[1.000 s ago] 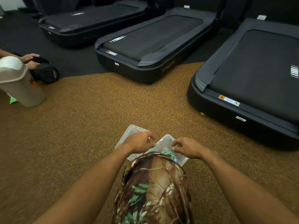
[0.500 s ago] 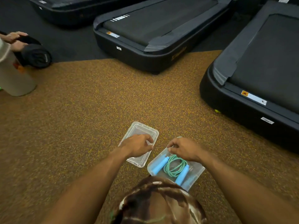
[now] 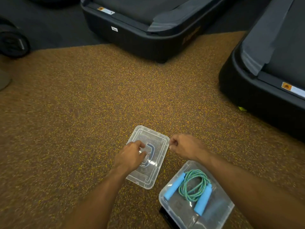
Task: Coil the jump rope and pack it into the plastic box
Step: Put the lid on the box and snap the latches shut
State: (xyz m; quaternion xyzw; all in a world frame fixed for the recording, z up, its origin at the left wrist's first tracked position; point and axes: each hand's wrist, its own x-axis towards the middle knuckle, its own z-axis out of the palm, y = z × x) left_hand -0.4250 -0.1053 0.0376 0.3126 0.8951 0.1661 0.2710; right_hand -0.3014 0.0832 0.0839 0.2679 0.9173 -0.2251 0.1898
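Note:
A clear plastic box (image 3: 170, 207) sits on the floor at the lower right. Inside it lies the coiled green jump rope (image 3: 194, 184), with one blue handle (image 3: 175, 185) on its left and the other (image 3: 203, 200) on its right. The box's clear lid (image 3: 155, 172) lies flat on the floor just left of the box, showing a bluish handle on top. My left hand (image 3: 130, 156) rests on the lid, its fingers pinched at that handle. My right hand (image 3: 184, 146) is curled at the lid's far right corner, fingertips on its edge.
The floor is speckled brown rubber (image 3: 82, 113). A black treadmill base (image 3: 148, 22) stands ahead and another (image 3: 272, 71) to the right, close to the box. A dark rolled object (image 3: 11, 42) lies at the far left.
The view tilted down and the camouflage-clad knee left the frame. My right hand moved from the box's rim to the lid's corner. My left hand stayed on the lid.

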